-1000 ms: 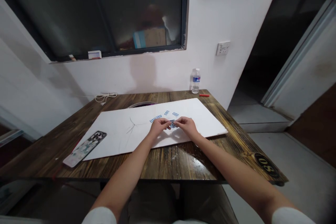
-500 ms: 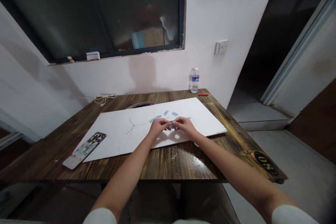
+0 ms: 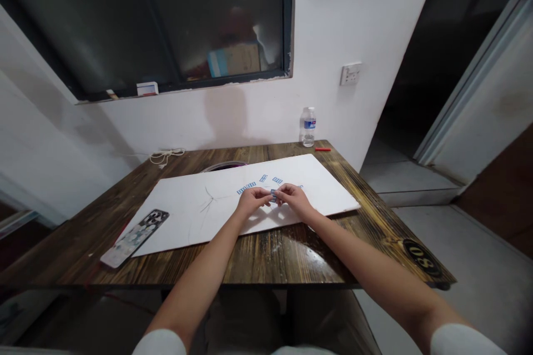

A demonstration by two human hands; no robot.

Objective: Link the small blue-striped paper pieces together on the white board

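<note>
**Small blue piece (image 3: 273,194) pinched between both hands over a white rectangular board (image 3: 333,188)**

Both grips clenched, fingertips of the left hand (image 3: 252,201) and the right hand (image 3: 295,198) meeting on the small blue piece, mostly covered by them. Just beyond, lying on the board, more flat blue slotted pieces (image 3: 246,188) in a loose arc. Farther left, thin grey scribbled lines (image 3: 212,198).

Beneath, a worktop (image 3: 262,263) of dark brown streaked wood. Shines in a pale patch near the front edge. Across the board's left edge and onto the wood, a phone in a patterned pale case (image 3: 133,238). At the back left, a bundled white cable (image 3: 166,155). At the back right, an upright clear plastic bottle with a blue label (image 3: 308,128), and near it a slim red stick (image 3: 322,149). At the right front corner, a round black plaque with gold numerals (image 3: 421,258).

Behind, a white-painted wall (image 3: 325,39) with a white socket plate (image 3: 350,74). To the left, a dark-framed window (image 3: 125,22), with a small white box (image 3: 147,89) on the sill and a blurred brown-and-blue box (image 3: 239,60) showing in the glass. To the right, a dark doorway (image 3: 425,66) above a pale step (image 3: 416,196) and grey floor (image 3: 433,233).
</note>
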